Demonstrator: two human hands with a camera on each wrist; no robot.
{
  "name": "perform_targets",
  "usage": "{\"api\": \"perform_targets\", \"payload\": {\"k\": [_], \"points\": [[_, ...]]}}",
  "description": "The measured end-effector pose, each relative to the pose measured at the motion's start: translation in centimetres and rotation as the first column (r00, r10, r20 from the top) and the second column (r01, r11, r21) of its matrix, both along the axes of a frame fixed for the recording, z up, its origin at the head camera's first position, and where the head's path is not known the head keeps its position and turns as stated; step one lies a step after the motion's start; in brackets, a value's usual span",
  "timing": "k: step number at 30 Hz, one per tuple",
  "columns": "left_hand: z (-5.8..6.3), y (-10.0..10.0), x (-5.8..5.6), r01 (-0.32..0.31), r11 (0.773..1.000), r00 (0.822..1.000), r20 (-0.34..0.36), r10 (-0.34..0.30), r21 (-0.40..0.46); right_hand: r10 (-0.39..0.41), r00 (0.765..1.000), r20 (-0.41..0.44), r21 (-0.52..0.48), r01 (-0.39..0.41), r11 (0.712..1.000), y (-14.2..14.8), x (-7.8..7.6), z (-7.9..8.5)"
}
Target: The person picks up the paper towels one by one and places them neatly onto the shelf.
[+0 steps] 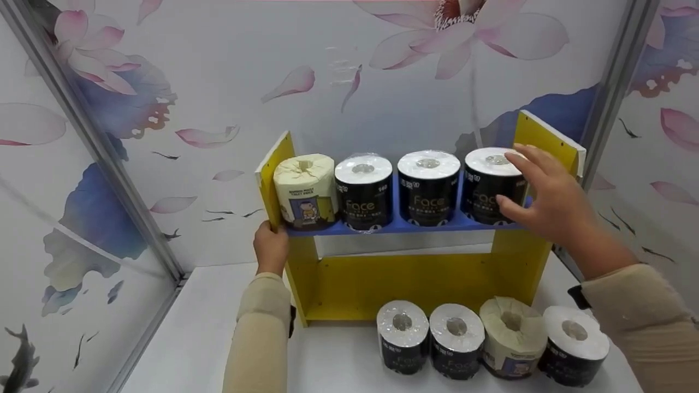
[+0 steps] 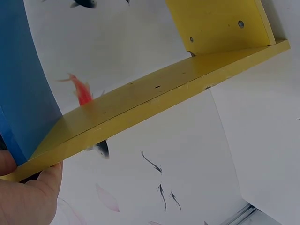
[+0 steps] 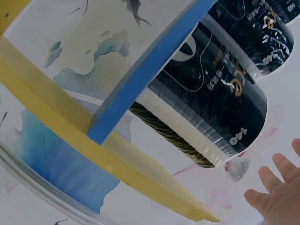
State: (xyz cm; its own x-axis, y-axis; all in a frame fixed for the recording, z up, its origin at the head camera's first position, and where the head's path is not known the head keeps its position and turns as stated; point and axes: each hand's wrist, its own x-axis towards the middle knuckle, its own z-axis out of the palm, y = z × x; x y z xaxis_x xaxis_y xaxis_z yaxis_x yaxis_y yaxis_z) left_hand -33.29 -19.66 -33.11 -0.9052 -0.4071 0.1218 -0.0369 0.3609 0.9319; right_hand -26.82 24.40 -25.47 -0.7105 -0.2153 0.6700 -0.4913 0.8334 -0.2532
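Observation:
A small yellow shelf (image 1: 404,284) with a blue board (image 1: 355,231) stands on the white table. My left hand (image 1: 270,248) grips its left side panel (image 1: 267,188); in the left wrist view, thumb and fingers lie on opposite faces of the yellow edge (image 2: 117,123). On the blue board a cream-wrapped toilet roll (image 1: 306,191) is leftmost, then come a black-wrapped roll (image 1: 364,194) and another black roll (image 1: 428,188). My right hand (image 1: 557,202), fingers spread, is beside the rightmost black roll (image 1: 486,188). The right wrist view shows a gap between the fingers and that roll (image 3: 211,89).
In front of the shelf, a row of rolls stands on the table (image 1: 207,327): two black ones (image 1: 403,338) (image 1: 456,344), a cream one (image 1: 513,338) and a black one (image 1: 574,346) at the right. Flower-printed wall panels (image 1: 229,71) enclose the back and sides.

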Motion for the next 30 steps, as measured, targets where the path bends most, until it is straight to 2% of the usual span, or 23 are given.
{"api": "perform_targets", "payload": {"k": [3,9,12,16,19,21,30], "points": [[-0.1,0.0,0.0,-0.003,1.000,1.000,-0.004,0.003,-0.003,-0.002,0.996,-0.089,0.026,0.005,1.000,-0.2,0.3,-0.9],[-0.1,0.0,0.1,-0.005,1.000,1.000,-0.019,0.005,0.001,0.024,0.968,-0.248,0.068,-0.007,0.998,-0.3,0.8,-2.7],[-0.1,0.1,0.1,-0.008,1.000,0.999,-0.035,0.008,-0.006,0.050,0.938,-0.343,0.083,-0.022,0.996,-0.3,0.9,-3.5],[-0.2,0.1,0.1,-0.017,1.000,0.998,-0.058,0.016,-0.021,0.077,0.886,-0.458,0.094,-0.038,0.995,-0.5,0.9,-4.5],[-0.2,0.1,0.1,-0.019,1.000,0.998,-0.059,0.019,-0.010,0.078,0.870,-0.486,0.098,-0.035,0.995,-0.8,1.2,-5.1],[-0.1,0.1,0.1,-0.017,1.000,0.998,-0.056,0.017,0.003,0.073,0.869,-0.489,0.106,-0.024,0.994,-0.9,1.5,-5.5],[-0.2,0.1,0.1,-0.007,1.000,0.999,-0.044,0.008,0.012,0.075,0.882,-0.465,0.102,-0.031,0.994,-1.4,2.7,-7.4]]}}
